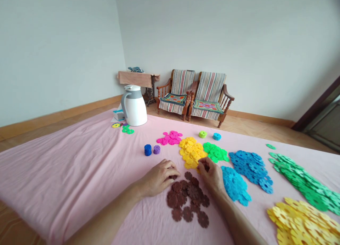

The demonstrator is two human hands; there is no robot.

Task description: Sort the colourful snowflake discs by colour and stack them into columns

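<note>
My left hand (pixel 160 177) is at the upper left edge of a pile of brown flower-shaped plastic discs (pixel 188 195). Its fingers curl over brown discs (pixel 174 176), partly hidden beneath them. My right hand (pixel 212 174) is closed in a pinch at the lower right of the yellow disc pile (pixel 191 151); a dark brown disc shows in part between its fingers. Near my left hand stand a dark blue disc stack (pixel 148 150) and a short purple stack (pixel 157 149). Light blue discs (pixel 234 184) lie just right of my right wrist.
Pink discs (pixel 170 138), green discs (pixel 215 152), blue discs (pixel 251 167), a long green row (pixel 302 179) and larger yellow discs (pixel 305 220) lie on the pink cloth (pixel 106 174). A white jug (pixel 136 108) stands at the back left. Two wooden chairs (pixel 208 92) are beyond.
</note>
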